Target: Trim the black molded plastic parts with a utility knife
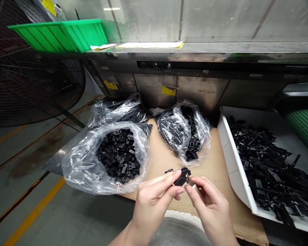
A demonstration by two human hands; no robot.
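Observation:
My left hand (156, 193) pinches a small black plastic part (180, 178) with a curved upper edge. Against its right side, my right hand (212, 201) grips a thin, blade-like metal piece (189, 180) between thumb and fingers; a pale bit shows below it, and the rest is hidden in the fingers. Both hands are above the front of the board, fingertips almost meeting. Another small black piece (168, 171) shows just beyond my left fingers. Left of my hands is an open clear bag (79, 164) of black plastic parts.
A second open bag (169, 126) of black parts stands ahead, and another bag (113, 109) lies behind the left one. At right, a white tray (236, 171) holds many black parts. A metal shelf bears a green bin (59, 36). A large fan (28, 78) stands left.

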